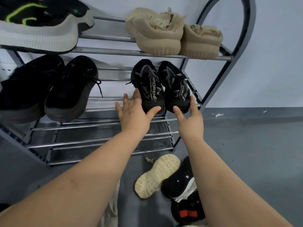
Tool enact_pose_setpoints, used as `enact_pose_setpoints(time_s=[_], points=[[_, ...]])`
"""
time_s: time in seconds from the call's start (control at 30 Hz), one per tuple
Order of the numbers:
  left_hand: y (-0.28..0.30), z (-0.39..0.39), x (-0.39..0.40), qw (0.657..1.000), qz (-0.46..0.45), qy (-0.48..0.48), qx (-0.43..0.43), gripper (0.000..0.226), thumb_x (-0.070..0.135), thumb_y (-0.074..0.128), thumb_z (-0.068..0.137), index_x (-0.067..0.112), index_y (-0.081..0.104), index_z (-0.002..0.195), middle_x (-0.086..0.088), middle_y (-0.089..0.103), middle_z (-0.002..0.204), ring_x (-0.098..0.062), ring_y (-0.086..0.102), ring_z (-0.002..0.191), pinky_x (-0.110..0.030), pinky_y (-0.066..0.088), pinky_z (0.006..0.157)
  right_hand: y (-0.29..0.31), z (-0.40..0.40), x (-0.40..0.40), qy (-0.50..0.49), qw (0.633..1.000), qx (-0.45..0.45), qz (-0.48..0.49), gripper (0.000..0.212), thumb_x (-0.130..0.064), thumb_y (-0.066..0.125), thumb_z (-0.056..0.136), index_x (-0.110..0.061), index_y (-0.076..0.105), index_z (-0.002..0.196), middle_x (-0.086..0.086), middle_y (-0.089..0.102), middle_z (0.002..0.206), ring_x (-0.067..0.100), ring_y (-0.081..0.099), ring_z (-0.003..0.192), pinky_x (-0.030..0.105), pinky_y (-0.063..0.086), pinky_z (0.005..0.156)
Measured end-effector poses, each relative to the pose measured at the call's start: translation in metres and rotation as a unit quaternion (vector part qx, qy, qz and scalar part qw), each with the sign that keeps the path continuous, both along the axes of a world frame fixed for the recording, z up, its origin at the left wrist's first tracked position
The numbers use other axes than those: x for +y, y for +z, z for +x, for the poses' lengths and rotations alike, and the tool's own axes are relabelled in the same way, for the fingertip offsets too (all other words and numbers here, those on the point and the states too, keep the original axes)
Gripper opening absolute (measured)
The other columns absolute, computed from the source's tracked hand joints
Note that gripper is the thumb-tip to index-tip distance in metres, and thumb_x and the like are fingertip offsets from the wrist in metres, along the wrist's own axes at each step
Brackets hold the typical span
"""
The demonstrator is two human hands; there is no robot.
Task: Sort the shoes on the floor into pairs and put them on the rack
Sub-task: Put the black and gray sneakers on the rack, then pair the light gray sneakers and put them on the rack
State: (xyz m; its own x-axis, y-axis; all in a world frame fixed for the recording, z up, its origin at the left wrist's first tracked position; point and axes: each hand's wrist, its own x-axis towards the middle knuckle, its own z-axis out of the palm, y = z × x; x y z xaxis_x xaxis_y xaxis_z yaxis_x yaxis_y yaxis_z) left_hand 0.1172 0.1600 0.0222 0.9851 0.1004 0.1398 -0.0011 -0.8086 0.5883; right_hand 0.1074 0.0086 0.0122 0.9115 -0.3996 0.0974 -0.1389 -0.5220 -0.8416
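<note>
A pair of black shoes with grey lettering stands on the middle tier of the grey metal rack [213,58], toes to the wall. My left hand [134,113] rests with spread fingers against the heel of the left shoe [147,86], thumb on its heel. My right hand [191,115] cups the heel of the right shoe [176,86] between thumb and fingers. On the floor near my right forearm lie a cream shoe [157,176] sole up, a black shoe with a dotted sole [177,179], and a black shoe with red marks [188,212].
The top tier holds a beige pair [172,36] at the right and black, green and white sneakers [37,27] at the left. A dark pair [49,90] fills the middle tier's left. Bare bars of the lower tiers [98,141] show below. Pale fabric [111,208] lies by my left arm.
</note>
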Motion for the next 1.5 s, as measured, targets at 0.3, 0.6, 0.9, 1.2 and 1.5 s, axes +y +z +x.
enact_pose_setpoints(time_s=[0.3, 0.6, 0.9, 1.2, 1.5], points=[[0.008, -0.026, 0.020, 0.997, 0.049, -0.039, 0.033, 0.088, 0.058, 0.040, 0.091, 0.010, -0.003, 0.151, -0.009, 0.001, 0.160, -0.024, 0.001, 0.148, -0.042, -0.002, 0.120, 0.016, -0.029, 0.011, 0.046, 0.982, 0.032, -0.180, 0.081, -0.041, 0.056, 0.091, -0.017, 0.009, 0.153, 0.007, 0.029, 0.155, 0.026, 0.028, 0.142, 0.046, 0.026, 0.115], [0.010, -0.097, 0.060, 0.940, 0.248, -0.223, 0.073, 0.088, 0.047, 0.046, 0.093, 0.015, -0.013, 0.150, -0.012, -0.017, 0.158, -0.028, -0.005, 0.147, -0.040, 0.004, 0.121, 0.021, -0.091, 0.038, 0.198, 0.883, 0.178, -0.386, 0.087, -0.057, 0.043, 0.092, -0.018, -0.006, 0.153, 0.010, 0.000, 0.161, 0.027, 0.004, 0.148, 0.045, 0.013, 0.120], [0.007, -0.157, 0.106, 0.882, 0.361, -0.275, 0.126, 0.083, 0.057, 0.033, 0.094, 0.016, -0.013, 0.150, -0.008, -0.014, 0.159, -0.025, -0.005, 0.148, -0.040, 0.001, 0.121, 0.008, -0.153, 0.073, 0.289, 0.825, 0.249, -0.416, 0.086, -0.058, 0.042, 0.092, -0.022, -0.007, 0.153, 0.008, -0.002, 0.161, 0.027, 0.005, 0.149, 0.045, 0.014, 0.120], [-0.006, -0.192, 0.137, 0.805, 0.479, -0.327, 0.122, 0.080, 0.058, 0.028, 0.095, 0.015, -0.010, 0.150, -0.008, -0.013, 0.159, -0.024, -0.007, 0.148, -0.040, -0.005, 0.119, 0.002, -0.184, 0.063, 0.346, 0.744, 0.249, -0.514, 0.083, -0.056, 0.043, 0.093, -0.021, -0.002, 0.154, 0.009, 0.001, 0.161, 0.028, 0.009, 0.148, 0.041, 0.016, 0.118], [-0.055, -0.196, 0.119, 0.820, 0.434, -0.320, 0.190, 0.076, 0.055, 0.028, 0.096, 0.016, -0.007, 0.151, -0.010, -0.013, 0.159, -0.025, -0.005, 0.148, -0.041, -0.003, 0.120, -0.042, -0.201, 0.022, 0.294, 0.772, 0.321, -0.463, 0.074, -0.052, 0.044, 0.093, -0.018, 0.013, 0.152, 0.008, 0.021, 0.156, 0.029, 0.024, 0.142, 0.043, 0.027, 0.113]])
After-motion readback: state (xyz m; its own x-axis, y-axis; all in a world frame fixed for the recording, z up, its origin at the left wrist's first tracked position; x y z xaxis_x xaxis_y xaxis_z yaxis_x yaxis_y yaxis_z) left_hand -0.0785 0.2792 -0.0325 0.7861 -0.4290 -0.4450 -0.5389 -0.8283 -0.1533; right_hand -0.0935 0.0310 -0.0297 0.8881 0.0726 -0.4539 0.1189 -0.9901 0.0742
